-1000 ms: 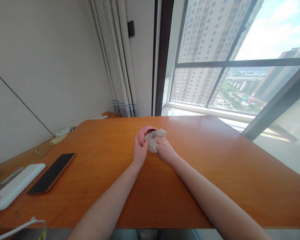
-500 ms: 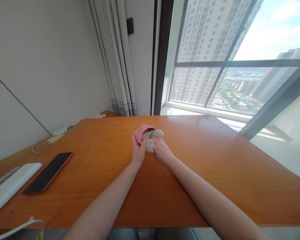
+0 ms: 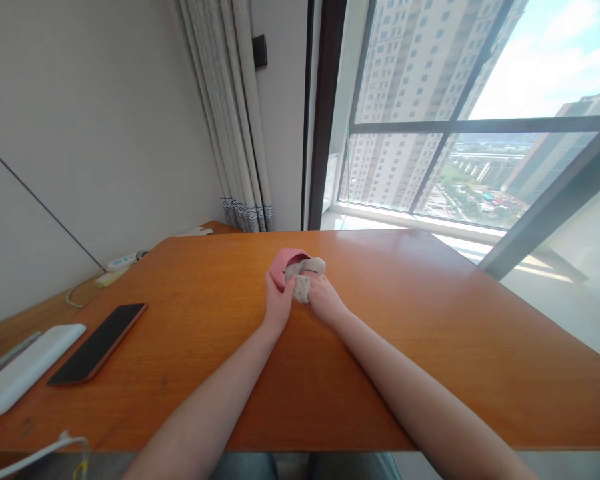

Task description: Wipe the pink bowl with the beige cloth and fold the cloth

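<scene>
A small pink bowl-like container (image 3: pixel 281 262) is tilted over the middle of the wooden table, its opening turned toward the right. My left hand (image 3: pixel 279 300) grips it from the lower left, thumb near the rim. A light beige cloth (image 3: pixel 303 287) is bunched at the opening, part of it inside. My right hand (image 3: pixel 323 297) has its fingers closed on the cloth and reaches in at the mouth of the container. The fingertips of my right hand are hidden by cloth. The container's far side is out of sight.
On the left of the table (image 3: pixel 380 373) lie a black-screened phone (image 3: pixel 97 343) and a white flat device (image 3: pixel 30 367). A white cable (image 3: pixel 45 457) loops at the lower left corner. Behind the table are a power strip (image 3: pixel 121 261), a grey curtain (image 3: pixel 235 133) and a window.
The pink container has turned slightly, showing more of its opening. My right hand and the cloth have shifted very little. The other things stay put.
</scene>
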Demonstrator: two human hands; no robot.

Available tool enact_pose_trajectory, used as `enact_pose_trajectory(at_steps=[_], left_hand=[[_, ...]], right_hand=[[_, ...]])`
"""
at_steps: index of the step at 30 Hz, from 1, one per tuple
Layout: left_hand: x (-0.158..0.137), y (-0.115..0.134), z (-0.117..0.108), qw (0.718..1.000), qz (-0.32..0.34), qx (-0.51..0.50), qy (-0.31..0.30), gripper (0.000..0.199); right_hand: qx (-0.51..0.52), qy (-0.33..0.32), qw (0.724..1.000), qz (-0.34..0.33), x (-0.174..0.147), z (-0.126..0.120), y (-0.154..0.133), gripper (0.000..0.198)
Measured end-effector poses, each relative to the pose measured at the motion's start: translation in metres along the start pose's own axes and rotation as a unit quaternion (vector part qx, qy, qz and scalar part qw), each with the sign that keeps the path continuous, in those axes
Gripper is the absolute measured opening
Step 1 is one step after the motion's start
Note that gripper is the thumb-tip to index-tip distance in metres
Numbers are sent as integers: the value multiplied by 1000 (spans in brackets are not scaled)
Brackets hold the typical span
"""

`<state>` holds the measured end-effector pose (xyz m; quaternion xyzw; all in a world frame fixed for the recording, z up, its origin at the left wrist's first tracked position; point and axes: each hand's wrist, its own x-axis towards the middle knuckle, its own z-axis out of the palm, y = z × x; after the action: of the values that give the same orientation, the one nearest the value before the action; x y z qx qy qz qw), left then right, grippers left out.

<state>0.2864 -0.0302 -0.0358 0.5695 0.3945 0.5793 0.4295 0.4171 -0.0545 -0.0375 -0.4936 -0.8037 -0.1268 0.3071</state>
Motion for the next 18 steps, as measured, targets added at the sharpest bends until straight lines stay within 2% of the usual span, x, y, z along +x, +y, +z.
enact_pose_trajectory(at_steps=[2, 6, 10, 12, 15, 18], left_hand=[[8, 2, -8, 999, 22, 37, -31, 37], [14, 3, -13, 991, 61, 74, -97, 48], [3, -3, 0, 998, 39, -34, -45, 64], [0, -7, 4, 998, 14, -68, -7, 64], [5, -9, 0, 999, -10, -29, 10, 49], [16, -6, -10, 998, 30, 35, -40, 41]], right_hand=[[-23, -17, 1000, 0, 0, -2, 4, 21], [-55, -30, 998, 11, -2, -9, 11, 23], [-40, -18, 999, 9, -3, -6, 7, 22], [-27, -9, 1000, -2, -2, -2, 3, 22], [-18, -25, 999, -17, -1, 1, 0, 26], [-46, -48, 998, -15, -2, 0, 5, 23]])
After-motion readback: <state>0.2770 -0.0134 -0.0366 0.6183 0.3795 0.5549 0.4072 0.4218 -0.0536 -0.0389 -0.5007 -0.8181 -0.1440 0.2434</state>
